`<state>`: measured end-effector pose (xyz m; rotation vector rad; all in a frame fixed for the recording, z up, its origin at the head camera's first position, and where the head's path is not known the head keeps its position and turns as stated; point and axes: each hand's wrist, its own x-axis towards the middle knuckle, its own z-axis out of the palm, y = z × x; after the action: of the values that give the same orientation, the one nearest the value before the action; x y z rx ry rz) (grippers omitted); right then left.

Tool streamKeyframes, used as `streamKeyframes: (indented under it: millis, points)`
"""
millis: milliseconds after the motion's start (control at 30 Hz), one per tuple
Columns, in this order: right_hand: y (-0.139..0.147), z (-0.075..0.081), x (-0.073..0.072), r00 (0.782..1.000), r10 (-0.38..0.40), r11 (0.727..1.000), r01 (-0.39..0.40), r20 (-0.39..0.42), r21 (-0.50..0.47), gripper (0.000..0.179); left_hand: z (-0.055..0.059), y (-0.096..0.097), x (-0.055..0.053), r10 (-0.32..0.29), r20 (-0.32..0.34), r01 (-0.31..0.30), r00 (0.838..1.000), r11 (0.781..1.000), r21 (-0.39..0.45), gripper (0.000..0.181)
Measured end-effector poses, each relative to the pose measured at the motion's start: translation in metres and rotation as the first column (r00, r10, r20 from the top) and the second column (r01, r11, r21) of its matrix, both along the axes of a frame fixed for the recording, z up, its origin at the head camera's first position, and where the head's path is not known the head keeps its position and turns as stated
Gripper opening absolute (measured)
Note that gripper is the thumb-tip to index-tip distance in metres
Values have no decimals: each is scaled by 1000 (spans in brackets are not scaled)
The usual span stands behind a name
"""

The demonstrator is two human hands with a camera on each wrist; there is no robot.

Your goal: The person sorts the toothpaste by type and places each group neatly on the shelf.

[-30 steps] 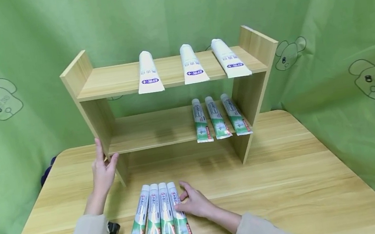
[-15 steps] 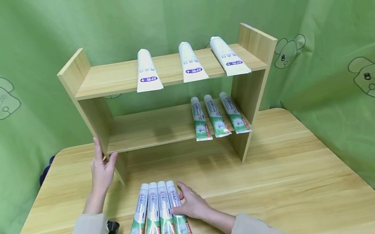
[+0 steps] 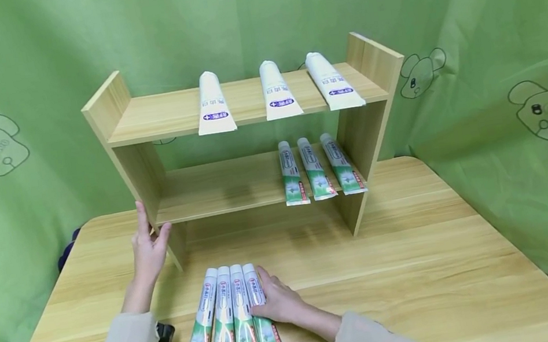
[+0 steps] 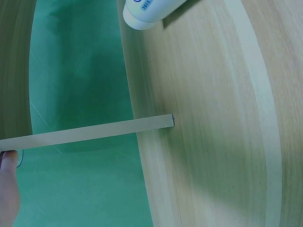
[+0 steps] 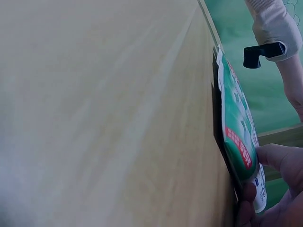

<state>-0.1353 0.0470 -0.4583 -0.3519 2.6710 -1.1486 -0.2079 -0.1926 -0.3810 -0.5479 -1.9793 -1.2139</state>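
My left hand (image 3: 150, 252) holds the left side panel of a wooden shelf (image 3: 222, 210), index finger along the outside and thumb at the inner front edge. Part of that hand (image 4: 8, 189) shows against the panel (image 4: 94, 134) in the left wrist view. On the table, my right hand (image 3: 280, 300) pinches the rightmost of several green-and-white toothpaste tubes (image 3: 265, 336) lying side by side. In the right wrist view the thumb is on top of this tube (image 5: 239, 118) and curled fingers are at its near edge. The hand partly covers it.
Three white toothpaste tubes (image 3: 277, 89) lie on the top shelf. Three green-and-white tubes (image 3: 295, 177) lie at the right of the middle shelf, their ends over its front edge. A green curtain (image 3: 170, 28) hangs behind the wooden table (image 3: 424, 267).
My right hand has moved slightly left onto the rightmost tube and closed its thumb and fingers about it. The left hand stays at the shelf panel. The head view has shifted a little.
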Motion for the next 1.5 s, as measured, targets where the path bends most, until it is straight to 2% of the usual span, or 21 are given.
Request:
streamKeyframes:
  millis: [367,533,700,967,1033,1100,1200,1233,1300,1400,1500]
  points:
    - [1,-1,5,1000,-14,1000,14,12,-4,85,-1,-1,-1,-2,-5,2,1000,1000,-3,95]
    - [3,-1,6,1000,-6,996,7,19,-88,79,-1,0,0,1,6,-1,1000,1000,-5,95]
    - [7,-1,3,999,-17,980,22,29,-197,74,0,-1,1,5,26,-5,1000,1000,5,95]
    - [14,-6,-3,999,2,956,10,39,-292,69,1,-1,0,10,12,-10,1000,1000,-5,95]
    - [15,2,-1,998,6,940,14,57,-340,68,0,-1,0,9,18,-9,1000,1000,-3,94]
    - [17,6,-2,995,23,917,16,92,-399,68,-6,-4,-5,6,30,-7,1000,1000,2,93]
    - [20,11,-2,982,61,865,36,177,-500,67,-9,-5,-7,3,42,-4,999,1000,6,92]
    - [21,7,-4,977,78,847,39,197,-530,67,-10,-6,-7,2,42,-2,999,1000,6,93]
    - [22,11,-3,967,97,813,60,237,-579,64,-6,-3,-3,2,28,-2,1000,1000,-1,94]
    - [22,16,-2,960,112,775,76,255,-628,56,-2,-1,-1,-5,5,5,1000,1000,-7,94]
    - [22,21,1,955,125,745,88,268,-661,50,-10,-5,-8,-6,6,6,1000,1000,-5,93]
